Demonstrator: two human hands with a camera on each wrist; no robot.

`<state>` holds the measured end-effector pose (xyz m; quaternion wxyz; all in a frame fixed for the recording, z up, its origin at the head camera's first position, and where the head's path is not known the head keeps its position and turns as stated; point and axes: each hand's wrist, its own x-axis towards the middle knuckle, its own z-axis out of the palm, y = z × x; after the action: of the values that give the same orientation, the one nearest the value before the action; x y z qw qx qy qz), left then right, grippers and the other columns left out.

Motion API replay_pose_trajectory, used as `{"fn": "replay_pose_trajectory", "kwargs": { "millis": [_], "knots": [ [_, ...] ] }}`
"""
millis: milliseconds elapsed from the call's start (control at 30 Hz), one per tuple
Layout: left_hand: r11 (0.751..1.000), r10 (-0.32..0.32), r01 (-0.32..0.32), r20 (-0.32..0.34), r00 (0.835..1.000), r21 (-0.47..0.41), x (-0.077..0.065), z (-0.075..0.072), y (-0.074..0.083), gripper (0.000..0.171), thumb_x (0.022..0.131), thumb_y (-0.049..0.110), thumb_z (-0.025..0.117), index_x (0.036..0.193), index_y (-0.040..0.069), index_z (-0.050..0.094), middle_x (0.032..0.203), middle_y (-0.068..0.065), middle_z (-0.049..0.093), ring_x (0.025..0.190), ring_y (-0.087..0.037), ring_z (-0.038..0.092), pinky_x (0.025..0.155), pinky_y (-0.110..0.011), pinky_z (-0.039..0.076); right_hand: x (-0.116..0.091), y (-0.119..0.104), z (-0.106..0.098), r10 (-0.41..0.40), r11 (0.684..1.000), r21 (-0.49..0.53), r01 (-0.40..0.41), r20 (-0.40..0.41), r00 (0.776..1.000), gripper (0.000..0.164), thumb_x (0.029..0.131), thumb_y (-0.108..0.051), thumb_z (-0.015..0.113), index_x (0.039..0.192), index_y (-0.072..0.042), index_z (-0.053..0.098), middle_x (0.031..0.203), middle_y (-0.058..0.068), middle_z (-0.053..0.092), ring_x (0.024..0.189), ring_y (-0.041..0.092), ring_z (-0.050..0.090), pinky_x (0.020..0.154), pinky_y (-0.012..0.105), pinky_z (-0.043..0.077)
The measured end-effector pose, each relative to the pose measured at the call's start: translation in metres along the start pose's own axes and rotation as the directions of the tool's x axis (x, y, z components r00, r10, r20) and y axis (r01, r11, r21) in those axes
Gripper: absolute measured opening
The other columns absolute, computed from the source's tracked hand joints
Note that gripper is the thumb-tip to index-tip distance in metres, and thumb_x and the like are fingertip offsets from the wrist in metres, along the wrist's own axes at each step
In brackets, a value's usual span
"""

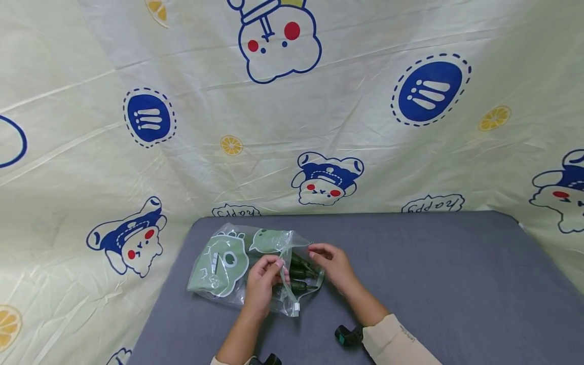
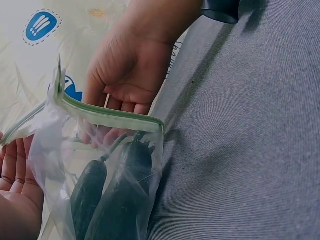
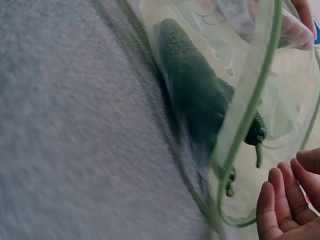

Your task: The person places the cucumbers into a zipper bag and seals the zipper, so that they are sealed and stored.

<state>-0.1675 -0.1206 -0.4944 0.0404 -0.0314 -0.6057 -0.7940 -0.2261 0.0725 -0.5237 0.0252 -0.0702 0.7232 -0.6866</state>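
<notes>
A clear zip bag (image 1: 269, 291) with pale green cartoon prints lies on the table, its mouth facing right and spread apart. Inside, several dark green cucumbers (image 1: 298, 274) with short stems point toward the mouth; the left wrist view shows the cucumbers (image 2: 122, 195) through the film. With thumb and fingertips, my left hand (image 1: 260, 286) pinches the near rim of the mouth. At the far rim, my right hand (image 1: 336, 266) has thumb and index finger together on the edge; in the right wrist view its other fingers (image 3: 282, 205) are gently bent beside the opening.
The bag's white slider (image 1: 296, 306) sits at the near corner of the mouth. Grey cloth covers the table (image 1: 433, 284), extending right of the hands. A cream curtain (image 1: 274, 116) with printed cartoons hangs behind. Each wrist wears a black device (image 1: 349, 335).
</notes>
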Motion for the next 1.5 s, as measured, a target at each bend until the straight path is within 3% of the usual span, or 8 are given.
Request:
{"fn": "replay_pose_trajectory", "kwargs": {
  "millis": [200, 367, 567, 800, 967, 1067, 1300, 1500],
  "knots": [
    [1.0, 0.004, -0.004, 0.009, 1.0, 0.003, -0.001, 0.001, 0.001, 0.014, 0.099, 0.007, 0.058, 0.099, -0.007, 0.056, 0.074, 0.001, 0.065, 0.061, -0.01, 0.064, 0.063, -0.025, 0.059, 0.0, -0.007, -0.015, 0.002, 1.0, 0.003, -0.002, -0.014, 1.0, 0.029, 0.097, -0.011, 0.066, 0.123, 0.002, 0.067, 0.123, 0.024, 0.068, 0.099, 0.01, 0.067, 0.087, 0.026, 0.058],
    [1.0, 0.031, -0.031, 0.011, 0.999, 0.001, -0.002, 0.003, 0.003, 0.018, 0.099, 0.005, 0.058, 0.1, -0.013, 0.054, 0.073, 0.001, 0.065, 0.061, -0.009, 0.064, 0.062, -0.024, 0.059, 0.002, -0.017, -0.026, 0.011, 1.0, 0.002, -0.011, -0.035, 0.999, 0.033, 0.099, -0.013, 0.064, 0.129, 0.001, 0.063, 0.131, 0.025, 0.063, 0.101, 0.01, 0.066, 0.089, 0.026, 0.057],
    [0.999, 0.039, -0.039, -0.004, 0.999, 0.004, -0.004, 0.005, 0.009, 0.022, 0.098, 0.002, 0.057, 0.104, -0.018, 0.052, 0.073, 0.002, 0.064, 0.06, -0.01, 0.063, 0.061, -0.023, 0.058, 0.004, -0.033, -0.036, 0.008, 1.0, -0.012, -0.009, -0.07, 0.998, 0.034, 0.098, -0.015, 0.064, 0.131, -0.004, 0.063, 0.131, 0.016, 0.064, 0.102, 0.017, 0.066, 0.088, 0.024, 0.056],
    [0.999, 0.051, -0.051, -0.02, 0.998, 0.007, -0.006, 0.009, 0.02, 0.012, 0.098, 0.003, 0.059, 0.099, -0.009, 0.056, 0.073, 0.002, 0.063, 0.06, -0.011, 0.062, 0.062, -0.023, 0.057, -0.002, -0.039, -0.044, 0.012, 0.998, -0.055, -0.014, -0.049, 0.999, 0.033, 0.1, -0.015, 0.063, 0.131, -0.004, 0.062, 0.129, 0.015, 0.065, 0.097, 0.008, 0.065, 0.093, 0.033, 0.057],
    [0.998, 0.056, -0.055, -0.032, 0.998, 0.012, -0.005, 0.011, 0.028, 0.005, 0.096, 0.0, 0.059, 0.094, 0.004, 0.06, 0.072, 0.003, 0.063, 0.06, -0.01, 0.062, 0.063, -0.022, 0.056, -0.007, -0.037, -0.051, 0.006, 0.998, -0.057, -0.007, -0.028, 1.0, 0.034, 0.1, -0.014, 0.062, 0.132, -0.001, 0.062, 0.13, 0.017, 0.064, 0.099, 0.009, 0.067, 0.09, 0.026, 0.058],
    [0.999, 0.045, -0.044, -0.039, 0.998, 0.029, -0.003, 0.013, 0.032, 0.01, 0.096, -0.002, 0.057, 0.093, 0.007, 0.061, 0.073, 0.003, 0.064, 0.061, -0.01, 0.063, 0.065, -0.022, 0.056, -0.01, -0.037, -0.056, 0.003, 0.997, -0.076, -0.004, -0.021, 1.0, 0.036, 0.101, -0.016, 0.062, 0.133, 0.0, 0.06, 0.13, 0.015, 0.064, 0.103, 0.011, 0.067, 0.088, 0.02, 0.057],
    [0.998, 0.055, -0.053, -0.051, 0.997, 0.039, 0.007, 0.02, 0.042, 0.004, 0.097, 0.005, 0.062, 0.097, 0.001, 0.061, 0.077, 0.001, 0.066, 0.067, -0.012, 0.066, 0.067, -0.023, 0.057, -0.014, -0.039, -0.066, -0.024, 0.994, -0.11, 0.024, 0.002, 1.0, 0.035, 0.1, -0.018, 0.063, 0.131, -0.001, 0.062, 0.128, 0.016, 0.065, 0.098, 0.008, 0.065, 0.091, 0.029, 0.059],
    [0.997, 0.074, -0.073, -0.061, 0.995, 0.03, 0.017, 0.027, 0.054, 0.005, 0.096, 0.003, 0.062, 0.098, -0.002, 0.06, 0.077, -0.001, 0.066, 0.067, -0.013, 0.067, 0.068, -0.024, 0.058, -0.017, -0.045, -0.071, -0.035, 0.991, -0.126, 0.037, 0.023, 0.999, 0.033, 0.101, -0.017, 0.063, 0.13, -0.001, 0.063, 0.128, 0.019, 0.064, 0.099, 0.005, 0.066, 0.085, 0.019, 0.057]
  ]
}}
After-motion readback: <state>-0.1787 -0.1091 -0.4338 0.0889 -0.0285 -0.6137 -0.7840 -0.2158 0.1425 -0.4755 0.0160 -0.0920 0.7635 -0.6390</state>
